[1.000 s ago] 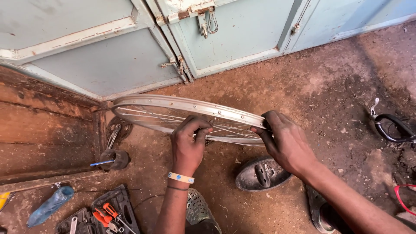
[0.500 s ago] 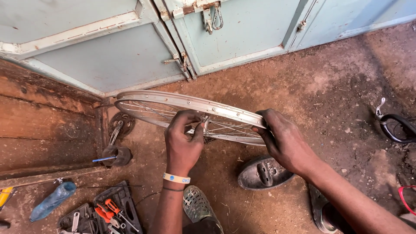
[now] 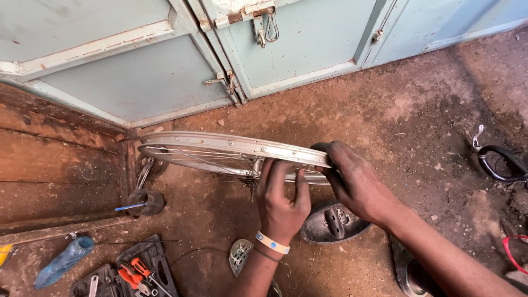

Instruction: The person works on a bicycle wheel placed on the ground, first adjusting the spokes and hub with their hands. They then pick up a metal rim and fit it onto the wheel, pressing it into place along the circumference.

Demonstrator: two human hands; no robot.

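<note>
Toolbox (image 3: 135, 272) and bottle (image 3: 63, 261) nearest, on floor (image 3: 429, 110). Left hand (image 3: 281, 204) has shifted along the rim (image 3: 231, 144), fingers now hooked over it near the spokes; right hand (image 3: 355, 184) still clasps the rim's end. Wheel held level, above a shoe (image 3: 330, 223); doors (image 3: 165, 71) beyond.

The wheel rim (image 3: 220, 147) lies before the doors (image 3: 165, 71). A tool tray (image 3: 129, 272) sits left of the sandal (image 3: 330, 223) (both on the floor (image 3: 429, 110)).

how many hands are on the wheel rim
2. The left hand grips the near side of the wheel rim from below, near its middle; the right hand clasps the rim's right end. No other hands show.
</note>
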